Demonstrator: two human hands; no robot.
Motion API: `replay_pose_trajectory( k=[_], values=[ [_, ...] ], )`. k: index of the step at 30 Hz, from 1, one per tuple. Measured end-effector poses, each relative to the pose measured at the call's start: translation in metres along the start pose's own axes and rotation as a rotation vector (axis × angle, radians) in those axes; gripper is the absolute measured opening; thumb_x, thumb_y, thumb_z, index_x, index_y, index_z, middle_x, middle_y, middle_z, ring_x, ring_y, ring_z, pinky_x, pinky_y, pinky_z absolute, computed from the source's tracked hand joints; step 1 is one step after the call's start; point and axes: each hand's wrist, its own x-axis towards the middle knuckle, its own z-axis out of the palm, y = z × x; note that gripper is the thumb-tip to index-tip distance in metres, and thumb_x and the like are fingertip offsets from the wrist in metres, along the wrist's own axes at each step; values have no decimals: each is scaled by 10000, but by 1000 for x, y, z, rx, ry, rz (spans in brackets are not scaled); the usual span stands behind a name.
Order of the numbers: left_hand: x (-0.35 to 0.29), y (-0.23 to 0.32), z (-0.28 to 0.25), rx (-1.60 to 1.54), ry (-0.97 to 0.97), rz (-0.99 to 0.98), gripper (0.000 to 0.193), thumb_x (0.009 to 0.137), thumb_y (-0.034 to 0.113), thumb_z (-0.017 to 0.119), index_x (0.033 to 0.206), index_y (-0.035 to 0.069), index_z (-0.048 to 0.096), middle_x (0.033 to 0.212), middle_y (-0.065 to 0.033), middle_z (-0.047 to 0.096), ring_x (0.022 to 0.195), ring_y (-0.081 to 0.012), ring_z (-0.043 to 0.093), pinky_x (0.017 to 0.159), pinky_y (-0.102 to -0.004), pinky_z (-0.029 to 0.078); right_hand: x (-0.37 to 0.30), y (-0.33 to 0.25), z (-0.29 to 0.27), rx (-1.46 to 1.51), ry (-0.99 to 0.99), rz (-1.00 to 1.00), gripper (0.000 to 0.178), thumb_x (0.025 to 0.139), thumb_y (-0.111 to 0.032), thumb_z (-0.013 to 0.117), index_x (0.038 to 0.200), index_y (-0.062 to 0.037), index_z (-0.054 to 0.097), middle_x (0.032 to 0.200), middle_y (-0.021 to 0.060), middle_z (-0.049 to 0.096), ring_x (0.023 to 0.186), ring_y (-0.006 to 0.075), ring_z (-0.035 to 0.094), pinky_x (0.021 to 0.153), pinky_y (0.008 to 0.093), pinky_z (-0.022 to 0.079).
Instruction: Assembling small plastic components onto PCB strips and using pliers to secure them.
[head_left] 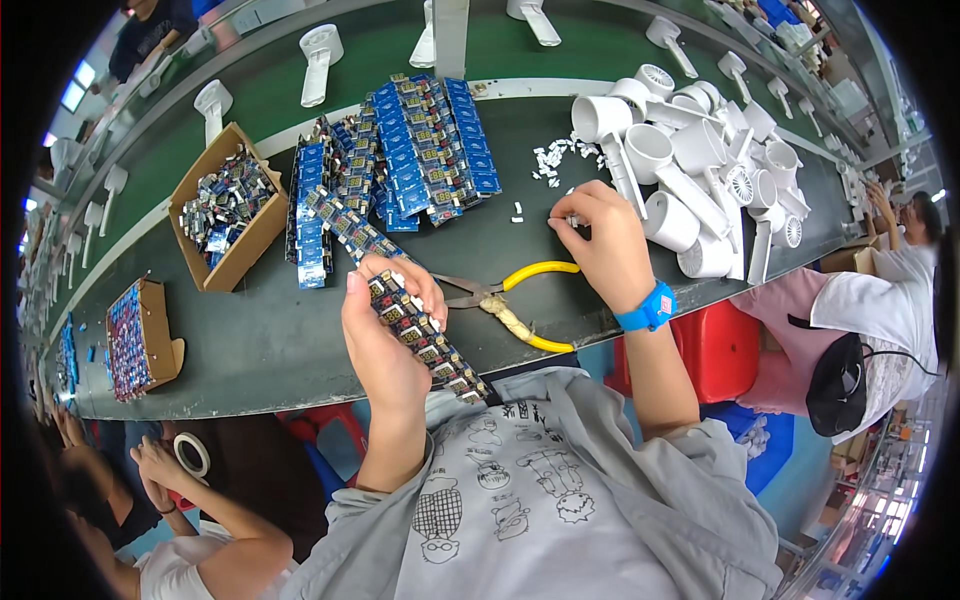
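Over the dark tabletop (pixel 300 330), her left hand (pixel 385 340) is clamping the circuit-board strip (pixel 420 330) while her right hand (pixel 600 240) is pinching a small white piece (pixel 573 218); seating it squarely looks wise.

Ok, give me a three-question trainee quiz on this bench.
1. True or false: the left hand holds a strip of small circuit boards.
2. What does the right hand pinch? A) a small white part B) the pliers C) a fan shell
3. Fill in: the yellow-handled pliers lie on the ___ between the hands.

Key: 1 true; 2 A; 3 table.
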Motion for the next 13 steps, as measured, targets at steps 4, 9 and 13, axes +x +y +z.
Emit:
replay_pose_trajectory(
  k=[4,9,13],
  values=[
    [1,1,-5,0,-19,11,371,941,347,256,743,54,368,629,-72,400,551,-148,392,458,-252,321,-4,-1,-3,120,-46,-7,79,720,-40,655,771,1,610,757,74,572,658,153,546,600,264,431],
    [3,3,-4,-80,-35,-26,388,945,348,243,748,43,381,623,-94,434,523,-152,422,468,-260,359,-14,-19,-18,1217,-202,419,57,833,-45,550,876,-16,575,778,52,596,715,73,527,615,200,389],
    [6,1,-1,-175,-103,-86,392,940,377,256,758,55,384,632,-98,438,543,-164,428,483,-273,365,-26,-30,-21,1447,-246,491,342,842,-72,567,1161,28,496,800,75,598,752,111,550,708,219,443]
  ],
)
